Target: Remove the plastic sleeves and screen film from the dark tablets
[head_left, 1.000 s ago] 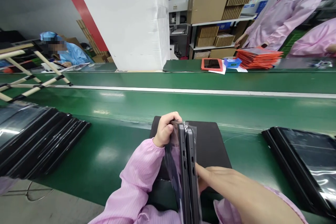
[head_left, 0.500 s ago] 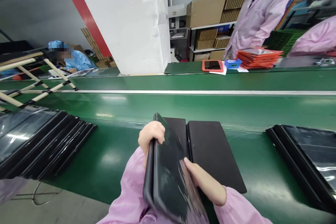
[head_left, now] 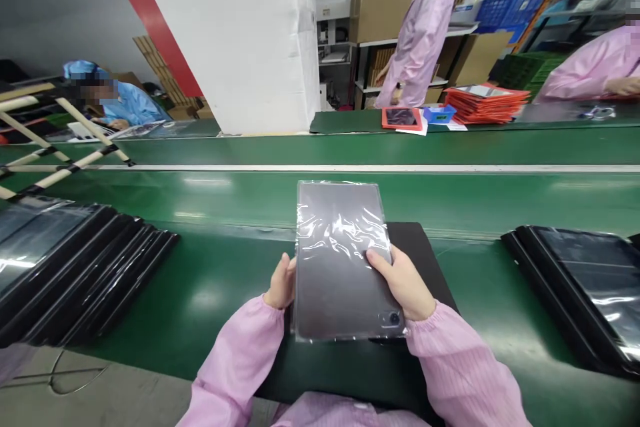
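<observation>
A grey tablet in clear plastic film (head_left: 340, 280) is held up between my two hands, its back with a camera lens at the lower right facing me. My left hand (head_left: 281, 281) is at its left edge, the fingers partly hidden behind it. Gripping the right edge, my right hand (head_left: 403, 280) has its thumb on the film. Behind and below the tablet, a black folder-like case (head_left: 425, 260) lies on the green work surface (head_left: 210, 293), mostly covered from view.
Overlapping black cases lie in a row on the left (head_left: 100, 267), and more black cases (head_left: 580, 280) on the right. A pipe frame (head_left: 75, 167) stands at the left. Across the bench are a red stack (head_left: 487, 107), a blue box (head_left: 439, 115) and people at work.
The dark item held edge-on has given way to the film-covered tablet's flat back facing me. My right hand has moved up to its right edge. A person behind the bench has shifted left.
</observation>
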